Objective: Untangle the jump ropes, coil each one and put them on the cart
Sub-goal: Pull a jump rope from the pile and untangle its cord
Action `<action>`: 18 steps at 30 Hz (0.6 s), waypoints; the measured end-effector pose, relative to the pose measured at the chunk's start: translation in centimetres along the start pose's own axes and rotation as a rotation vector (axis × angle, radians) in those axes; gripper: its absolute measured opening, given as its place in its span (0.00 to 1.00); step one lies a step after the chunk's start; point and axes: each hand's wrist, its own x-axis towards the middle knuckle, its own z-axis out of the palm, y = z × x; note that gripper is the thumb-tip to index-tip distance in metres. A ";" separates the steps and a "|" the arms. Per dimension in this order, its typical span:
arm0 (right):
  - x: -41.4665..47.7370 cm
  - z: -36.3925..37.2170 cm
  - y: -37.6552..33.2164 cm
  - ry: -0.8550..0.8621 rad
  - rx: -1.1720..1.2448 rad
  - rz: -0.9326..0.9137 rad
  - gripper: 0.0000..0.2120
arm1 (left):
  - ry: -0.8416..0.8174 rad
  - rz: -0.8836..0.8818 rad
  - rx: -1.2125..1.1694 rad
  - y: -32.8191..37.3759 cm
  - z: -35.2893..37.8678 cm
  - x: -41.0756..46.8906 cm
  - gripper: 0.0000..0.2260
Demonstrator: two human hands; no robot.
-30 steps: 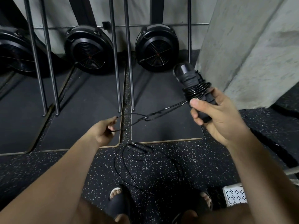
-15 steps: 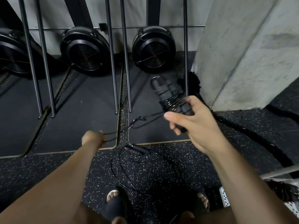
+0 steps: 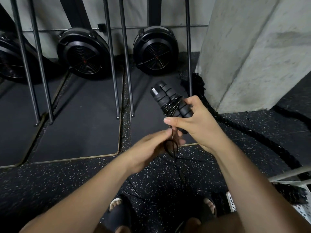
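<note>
**A:** So how far along is this?

**B:** Partway through rope one, I'd say. Starting at the bottom of the frame: sandals [image 3: 117, 214], and a thin floor cord [image 3: 134, 193] lying loose on the speckled rubber just above them. Can't tell if that's the same rope's tail or a second one. Nothing coiled is sitting on the cart [image 3: 233, 203] from what shows; only a white perforated corner pokes in at lower right.

**A:** And the hands?

**B:** Centre frame. The left hand [image 3: 151, 148] has its fingers curled in, pinching a small loop of cord [image 3: 170, 146] that trails down toward the floor. Just above it the right hand [image 3: 200, 128] is wrapped round the low end of both handles [image 3: 165, 100], held side by side and pointing up-left, with several turns of cord already wound around their middle.

**A:** So what's left?

**B:** My guess: wind in the slack, tuck the end, drop it on the cart, then deal with whatever's on the floor. Further back there's just a battle rope [image 3: 252, 132] at right, mats [image 3: 80, 118], fans [image 3: 84, 52] and a pillar [image 3: 252, 47] upper right.
</note>
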 end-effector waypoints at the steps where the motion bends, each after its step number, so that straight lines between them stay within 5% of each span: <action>1: 0.0 -0.2 0.1 0.017 -0.026 -0.011 0.29 | 0.017 0.012 0.007 -0.1 0.5 -0.1 0.19; 4: 0.3 -0.8 0.5 0.039 -0.142 -0.026 0.29 | 0.100 0.049 0.062 -0.7 0.6 0.0 0.07; 10: 0.0 -2.2 1.7 -0.015 -0.583 0.081 0.26 | 0.112 -0.040 0.551 -0.2 -1.0 -0.1 0.04; 15: 0.8 -1.3 3.5 -0.242 -0.912 0.228 0.24 | 0.082 0.068 1.281 0.9 -2.8 -0.7 0.06; 18: 0.5 0.0 3.8 -0.444 -0.998 0.342 0.21 | 0.107 0.207 1.297 1.6 -3.7 -0.7 0.07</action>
